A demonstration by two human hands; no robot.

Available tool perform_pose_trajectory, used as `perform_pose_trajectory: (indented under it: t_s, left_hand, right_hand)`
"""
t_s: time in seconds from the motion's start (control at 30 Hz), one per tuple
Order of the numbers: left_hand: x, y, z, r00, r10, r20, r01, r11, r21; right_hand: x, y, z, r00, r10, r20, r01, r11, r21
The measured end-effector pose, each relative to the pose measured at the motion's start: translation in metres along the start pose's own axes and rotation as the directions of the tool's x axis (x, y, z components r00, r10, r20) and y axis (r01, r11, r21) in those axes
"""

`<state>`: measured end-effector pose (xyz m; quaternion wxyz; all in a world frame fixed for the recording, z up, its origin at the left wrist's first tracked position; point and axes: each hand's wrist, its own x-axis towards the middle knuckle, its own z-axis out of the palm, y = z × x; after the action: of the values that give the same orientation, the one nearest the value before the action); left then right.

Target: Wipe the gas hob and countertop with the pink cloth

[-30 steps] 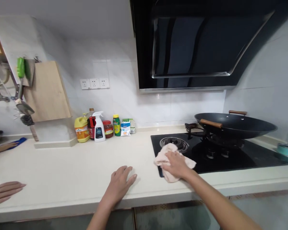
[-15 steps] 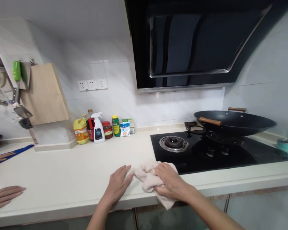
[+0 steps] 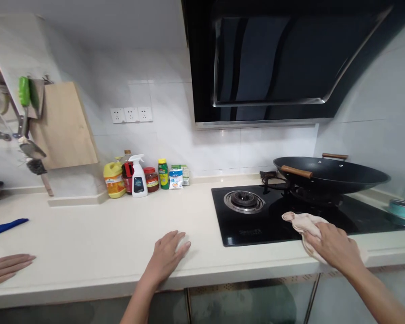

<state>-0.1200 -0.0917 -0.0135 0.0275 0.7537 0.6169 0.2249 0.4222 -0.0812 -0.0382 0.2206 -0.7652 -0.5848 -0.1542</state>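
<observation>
My right hand [image 3: 335, 247] is closed round a pale pink cloth [image 3: 305, 225], pressing it at the front edge of the black gas hob [image 3: 253, 231]. Part of the cloth hangs beneath my fingers toward the counter edge. My left hand [image 3: 168, 254] rests on the white countertop [image 3: 97, 243], left of the hob, fingers stretched out and holding nothing. A black wok [image 3: 330, 173] with wooden handles sits on the hob's right burner, behind my right hand. The left burner [image 3: 244, 201] is bare.
Along the wall stand a yellow jug [image 3: 114, 180], a white spray bottle [image 3: 138, 177], a red-lidded jar [image 3: 151, 180], a green bottle [image 3: 163, 174] and packets [image 3: 176, 178]. Another person's hand [image 3: 8, 270] and a blue cloth [image 3: 6, 227] lie at far left. A turquoise container [image 3: 403, 209] stands right.
My right hand has moved the cloth right, from the hob's left front corner to its front middle-right. My left hand stays nearly in place. The blue cloth at far left has shifted left.
</observation>
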Motion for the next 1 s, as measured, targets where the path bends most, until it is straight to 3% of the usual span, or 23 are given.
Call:
perform_pose_trajectory:
  t_s: [0.1, 0.2, 0.33, 0.43, 0.5, 0.6, 0.77, 0.9, 1.0]
  left_hand:
    - [-0.001, 0.002, -0.001, 1.0, 0.008, 0.001, -0.008, 1.0, 0.001]
    - [-0.003, 0.002, -0.001, 1.0, 0.02, -0.006, -0.02, 1.0, -0.013]
    - [-0.004, -0.001, 0.003, 0.999, 0.028, -0.037, -0.029, 0.999, -0.042]
    - [-0.002, -0.005, 0.006, 0.998, 0.032, -0.051, -0.035, 0.997, -0.066]
    - [0.0, -0.008, 0.007, 0.998, 0.034, -0.051, -0.038, 0.995, -0.088]
    - [0.003, -0.009, 0.007, 0.998, -0.008, -0.058, 0.001, 0.992, -0.125]
    - [0.005, -0.009, 0.008, 0.98, -0.107, -0.169, 0.09, 0.99, -0.107]
    - [-0.001, -0.008, 0.006, 0.971, -0.025, -0.237, 0.006, 0.997, -0.082]
    - [-0.007, -0.006, 0.001, 0.94, 0.059, -0.336, -0.067, 0.998, -0.012]
  right_hand:
    - [-0.01, -0.032, -0.002, 0.999, -0.036, 0.022, 0.037, 0.999, -0.035]
    - [-0.031, -0.094, -0.011, 0.961, -0.27, 0.056, 0.266, 0.961, 0.071]
    - [-0.062, -0.195, -0.024, 0.856, -0.516, 0.034, 0.491, 0.832, 0.256]
    - [-0.077, -0.268, -0.03, 0.743, -0.668, 0.047, 0.604, 0.699, 0.383]
    - [-0.081, -0.309, -0.031, 0.678, -0.73, 0.088, 0.637, 0.643, 0.426]
    - [-0.08, -0.351, -0.029, 0.621, -0.774, 0.122, 0.65, 0.596, 0.471]
    - [-0.081, -0.368, -0.021, 0.602, -0.789, 0.121, 0.625, 0.56, 0.543]
    - [-0.085, -0.356, -0.022, 0.615, -0.786, 0.069, 0.598, 0.521, 0.609]
    - [-0.077, -0.329, -0.021, 0.638, -0.769, -0.034, 0.628, 0.496, 0.6]
